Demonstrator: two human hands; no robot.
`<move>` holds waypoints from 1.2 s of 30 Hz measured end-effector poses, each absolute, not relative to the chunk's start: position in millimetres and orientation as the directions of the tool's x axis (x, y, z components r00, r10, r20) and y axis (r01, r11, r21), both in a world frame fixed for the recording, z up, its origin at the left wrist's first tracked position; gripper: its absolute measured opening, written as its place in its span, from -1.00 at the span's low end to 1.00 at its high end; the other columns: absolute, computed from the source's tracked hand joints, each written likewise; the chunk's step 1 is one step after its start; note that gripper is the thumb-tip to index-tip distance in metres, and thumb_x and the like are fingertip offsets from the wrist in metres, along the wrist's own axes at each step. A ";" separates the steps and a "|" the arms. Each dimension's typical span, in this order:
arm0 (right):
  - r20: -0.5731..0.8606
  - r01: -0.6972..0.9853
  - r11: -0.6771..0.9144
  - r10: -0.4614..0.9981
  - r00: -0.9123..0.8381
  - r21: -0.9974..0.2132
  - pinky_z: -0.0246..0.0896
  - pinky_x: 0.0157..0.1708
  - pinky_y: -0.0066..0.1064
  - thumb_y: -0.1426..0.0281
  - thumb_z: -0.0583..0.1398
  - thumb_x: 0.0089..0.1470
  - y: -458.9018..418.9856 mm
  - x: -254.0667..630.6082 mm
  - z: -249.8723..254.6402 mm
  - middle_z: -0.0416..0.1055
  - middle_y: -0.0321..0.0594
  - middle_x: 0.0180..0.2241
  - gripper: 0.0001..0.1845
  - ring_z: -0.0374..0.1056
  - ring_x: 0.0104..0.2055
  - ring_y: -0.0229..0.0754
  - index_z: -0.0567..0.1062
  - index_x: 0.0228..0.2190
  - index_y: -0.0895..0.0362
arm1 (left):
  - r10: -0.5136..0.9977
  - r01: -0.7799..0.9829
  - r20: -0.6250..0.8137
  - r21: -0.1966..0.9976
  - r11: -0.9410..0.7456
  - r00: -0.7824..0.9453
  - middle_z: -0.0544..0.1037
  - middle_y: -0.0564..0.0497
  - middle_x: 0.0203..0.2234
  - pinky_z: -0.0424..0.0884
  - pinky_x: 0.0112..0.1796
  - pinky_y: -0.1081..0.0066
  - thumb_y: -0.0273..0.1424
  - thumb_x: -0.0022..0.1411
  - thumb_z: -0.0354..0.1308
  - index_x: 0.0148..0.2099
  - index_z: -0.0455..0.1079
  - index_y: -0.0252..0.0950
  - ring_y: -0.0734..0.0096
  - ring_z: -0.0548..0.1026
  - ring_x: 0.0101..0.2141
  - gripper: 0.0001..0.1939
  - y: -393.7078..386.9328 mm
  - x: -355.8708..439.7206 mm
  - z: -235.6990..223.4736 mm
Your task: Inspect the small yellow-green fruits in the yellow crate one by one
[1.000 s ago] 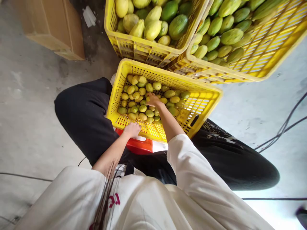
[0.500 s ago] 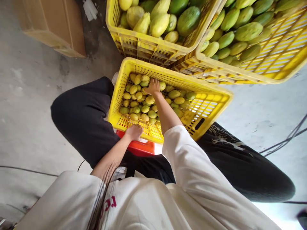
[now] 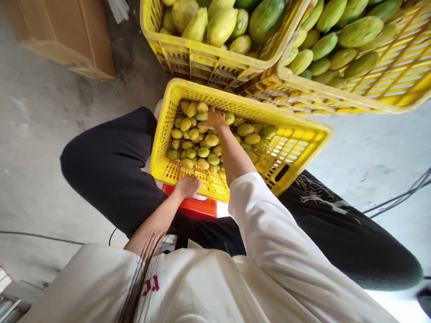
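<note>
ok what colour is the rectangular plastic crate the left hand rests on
The rectangular plastic crate is yellow, clearest in the head view.

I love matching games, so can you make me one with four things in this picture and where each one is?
Things:
1. left hand
2. right hand
3. cardboard box
4. red object

Places:
A. among the small fruits inside the front yellow crate
B. just below that crate's near edge in the picture, partly hidden
C. on that crate's near rim
D. in the picture's upper left

Right pairs: 1-C, 2-A, 3-D, 4-B
</note>
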State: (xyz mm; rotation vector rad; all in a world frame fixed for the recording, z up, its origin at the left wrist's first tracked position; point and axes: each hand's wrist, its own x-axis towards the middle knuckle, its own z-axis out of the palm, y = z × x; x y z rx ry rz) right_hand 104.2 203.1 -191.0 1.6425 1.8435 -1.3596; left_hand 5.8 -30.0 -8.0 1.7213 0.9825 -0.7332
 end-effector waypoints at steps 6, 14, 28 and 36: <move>-0.778 0.928 -0.125 0.590 -0.214 -0.350 -0.21 0.57 0.43 -0.05 0.29 0.41 207.5 92.5 -176.3 0.07 0.32 0.57 -0.09 -0.04 0.62 0.53 0.23 0.47 0.26 | 0.277 0.868 -0.823 0.458 -0.189 0.495 0.66 -0.51 0.10 0.54 0.13 0.07 -0.21 0.55 0.26 0.22 0.55 -0.55 -0.21 0.63 0.18 -0.53 -30.5 4.8 -8.4; -0.758 0.902 -0.135 0.602 -0.253 -0.409 -0.16 0.59 0.24 0.10 0.35 0.42 202.5 85.1 -173.0 0.30 0.35 0.42 -0.18 0.09 0.57 0.41 0.23 0.41 0.31 | 0.272 0.871 -0.828 0.457 -0.180 0.490 0.65 -0.50 0.10 0.53 0.14 0.09 -0.24 0.53 0.29 0.23 0.54 -0.55 -0.21 0.63 0.18 -0.53 -30.3 4.8 -8.6; -0.742 0.888 -0.005 0.552 -0.381 -0.460 0.14 0.49 0.19 0.27 0.36 0.38 209.6 71.4 -156.2 0.33 0.25 0.43 -0.18 0.28 0.44 0.33 0.23 0.48 0.26 | 0.302 0.880 -0.827 0.442 -0.173 0.475 0.67 -0.46 0.07 0.55 0.17 0.07 -0.34 0.49 0.29 0.24 0.57 -0.52 -0.19 0.64 0.16 -0.59 -31.9 3.0 -9.0; -0.716 0.901 0.073 0.581 -0.387 -0.427 0.00 0.48 0.36 0.22 0.45 0.30 184.2 59.3 -144.3 0.20 0.19 0.50 -0.24 0.14 0.47 0.49 0.41 0.40 0.12 | 0.318 0.878 -0.818 0.437 -0.196 0.478 0.68 -0.46 0.07 0.57 0.16 0.09 -0.32 0.47 0.31 0.24 0.57 -0.52 -0.18 0.64 0.17 -0.57 -30.7 2.8 -9.6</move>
